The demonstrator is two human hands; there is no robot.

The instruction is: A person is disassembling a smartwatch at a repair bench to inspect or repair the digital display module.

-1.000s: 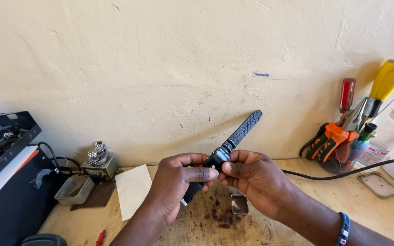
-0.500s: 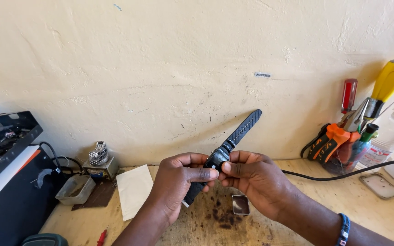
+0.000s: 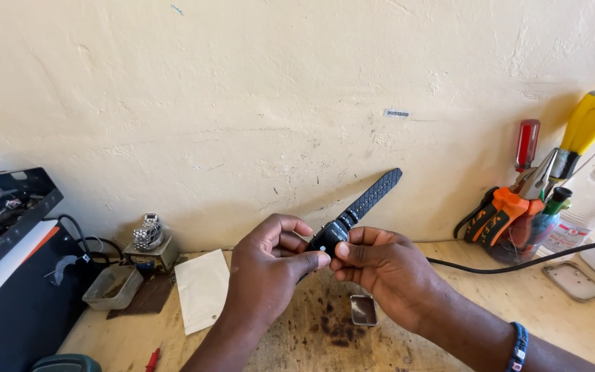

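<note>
A: Held item and position?

B: Black wristwatch (image 3: 332, 235) — raised above the wooden bench (image 3: 449, 275), centre of view. Strap (image 3: 374, 195) textured, pointing toward 1 o'clock against the cream wall (image 3: 242, 103).

A: Left hand?

B: Left hand (image 3: 270, 272) at 7 o'clock of the watch. Thumb and forefinger pinched together on the watch case, thumb tip on the near edge. Other fingers curled behind.

A: Right hand?

B: Right hand (image 3: 387, 272) at 5 o'clock of the watch. Thumb and fingers clamped on the case from the other side, thumb tip touching the left thumb. Blue beaded bracelet (image 3: 518, 348) on that wrist.

A: Bench, below the hands?

B: Small square metal tin (image 3: 363, 310) directly beneath, on stained wood. White paper sheet (image 3: 203, 289) at 9 o'clock, flat.

A: Further left?

B: Grey tray (image 3: 111, 286), then a metal watch bracelet (image 3: 148, 233) perched on a small block. Black case (image 3: 15, 275) at far 9 o'clock, lid open.

A: Right side?

B: Clear tool cup (image 3: 518, 241) at 3 o'clock — orange-handled pliers (image 3: 497, 210), red-handled screwdriver (image 3: 527, 145), yellow-handled screwdriver (image 3: 587, 124). Black cable (image 3: 518, 263) running across in front. White plastic bottle (image 3: 590, 207) just beside the cup.
</note>
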